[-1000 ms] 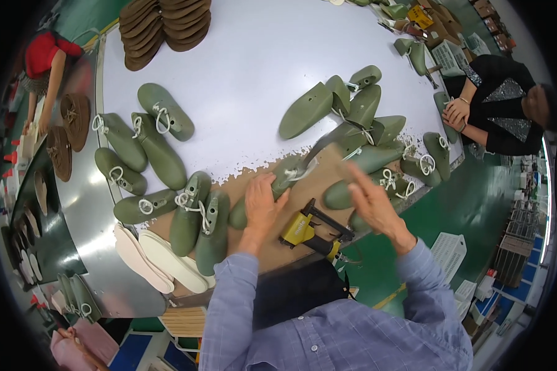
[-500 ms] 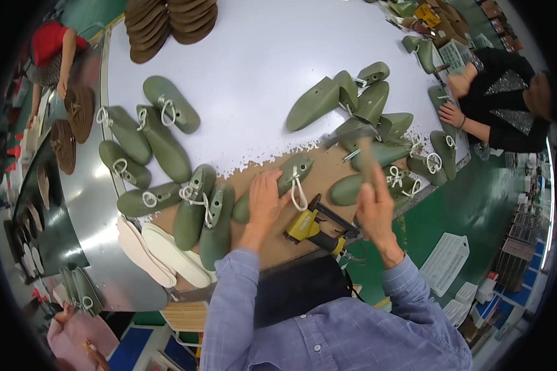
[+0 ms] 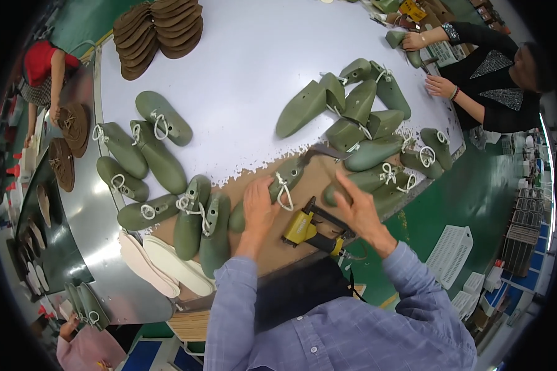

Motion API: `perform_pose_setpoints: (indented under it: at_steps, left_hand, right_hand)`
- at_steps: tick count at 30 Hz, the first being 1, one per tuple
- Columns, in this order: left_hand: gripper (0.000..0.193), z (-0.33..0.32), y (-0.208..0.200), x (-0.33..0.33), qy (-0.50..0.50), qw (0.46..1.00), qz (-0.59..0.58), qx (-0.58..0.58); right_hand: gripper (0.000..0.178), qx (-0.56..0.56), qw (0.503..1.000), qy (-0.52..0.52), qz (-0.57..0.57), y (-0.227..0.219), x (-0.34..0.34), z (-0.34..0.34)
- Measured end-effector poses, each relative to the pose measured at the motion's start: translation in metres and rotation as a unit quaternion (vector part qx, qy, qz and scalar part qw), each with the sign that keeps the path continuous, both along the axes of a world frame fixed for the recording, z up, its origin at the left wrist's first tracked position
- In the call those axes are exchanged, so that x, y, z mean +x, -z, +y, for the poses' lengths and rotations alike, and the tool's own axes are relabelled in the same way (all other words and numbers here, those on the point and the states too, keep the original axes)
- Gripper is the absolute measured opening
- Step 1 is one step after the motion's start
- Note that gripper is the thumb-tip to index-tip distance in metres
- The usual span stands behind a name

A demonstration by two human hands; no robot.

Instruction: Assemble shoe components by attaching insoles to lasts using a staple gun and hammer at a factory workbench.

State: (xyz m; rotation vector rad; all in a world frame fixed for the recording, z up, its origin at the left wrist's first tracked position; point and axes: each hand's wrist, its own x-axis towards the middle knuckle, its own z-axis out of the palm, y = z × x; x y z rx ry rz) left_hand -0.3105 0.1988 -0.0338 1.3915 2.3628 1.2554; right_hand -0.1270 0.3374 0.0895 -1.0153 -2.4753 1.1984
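Observation:
My left hand (image 3: 258,207) lies over a green shoe last (image 3: 289,172) and grips it against the brown patch of the table. A loop of white cord (image 3: 283,190) hangs from a hole in that last. My right hand (image 3: 360,211) is open, with thumb and fingers apart and nothing visible in them. Beyond its fingertips lies a dark, curved hammer head (image 3: 323,152) between the held last and the piled lasts; its handle cannot be made out. A yellow and black staple gun (image 3: 315,227) rests between my hands. Close by my right fingers is another green last (image 3: 364,177).
Several corded lasts (image 3: 161,151) stand at the left, with pale insoles (image 3: 173,263) nearer me. A pile of lasts (image 3: 359,102) occupies the right. Brown stacked pieces (image 3: 158,37) are at the back. A co-worker in black (image 3: 489,86) handles lasts across the right corner.
My right hand has let go of the hammer, whose head now lies further left on the table, and its fingers have spread. The co-worker at right has reached toward another last.

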Motion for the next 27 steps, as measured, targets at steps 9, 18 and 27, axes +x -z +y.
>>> perform_pose_setpoints:
  at_steps: [9,18,27]
  left_hand:
    - [0.053,0.001,0.0,0.002,-0.007,0.999,-0.018,-0.031]
    - [0.051,0.001,-0.003,0.004,-0.017,1.0,-0.013,-0.016]
    - [0.054,0.001,-0.005,0.002,-0.009,1.0,-0.004,-0.01]
  right_hand:
    - [0.016,0.076,0.989,-0.114,-0.053,0.066,-0.036,-0.029]
    - [0.013,-0.162,0.966,0.116,0.164,0.049,-0.052,-0.019]
    - [0.009,-0.088,0.987,0.062,0.116,0.052,-0.072,-0.018]
